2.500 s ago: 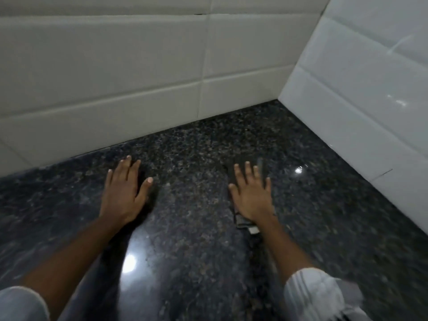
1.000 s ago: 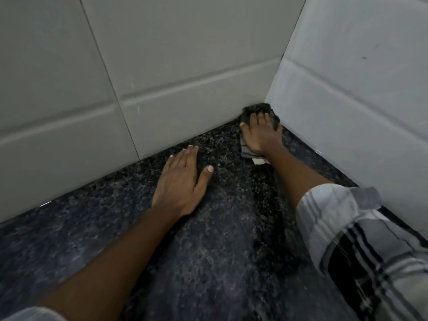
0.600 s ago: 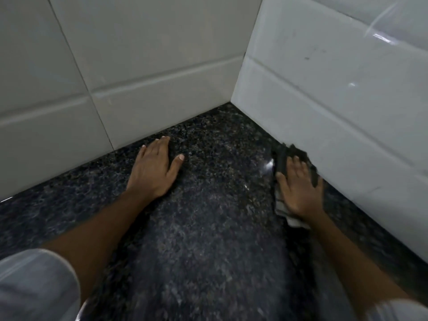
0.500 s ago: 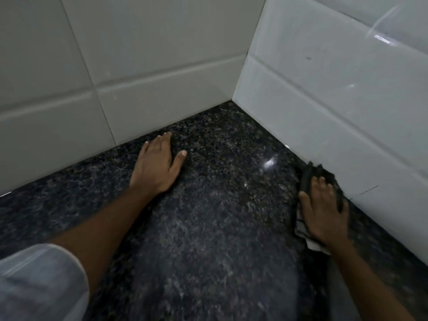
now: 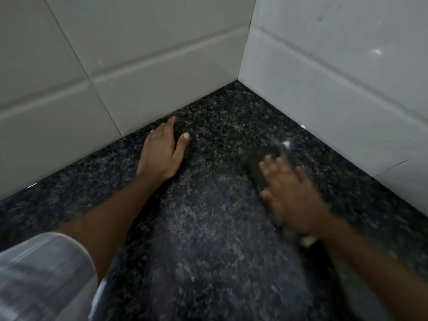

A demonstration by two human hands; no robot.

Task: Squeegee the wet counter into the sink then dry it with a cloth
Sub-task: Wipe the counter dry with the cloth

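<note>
The dark speckled granite counter [image 5: 215,239] fills the lower view and runs into a tiled corner. My right hand [image 5: 291,195] is blurred with motion and presses flat on a folded dark cloth [image 5: 257,161] with a pale edge [image 5: 308,239] showing at the wrist. Most of the cloth is hidden under the palm. My left hand [image 5: 162,151] lies flat on the counter near the back wall, fingers together, thumb out, holding nothing. No squeegee or sink is in view.
A white tiled back wall [image 5: 139,54] and a glossy white tiled right wall [image 5: 342,72] meet in the corner [image 5: 238,79]. My pale striped sleeve [image 5: 41,276] shows at the bottom left.
My right hand has slid the cloth from the corner back along the right wall, then left toward the counter's middle. My left hand has stayed flat near the back wall.
</note>
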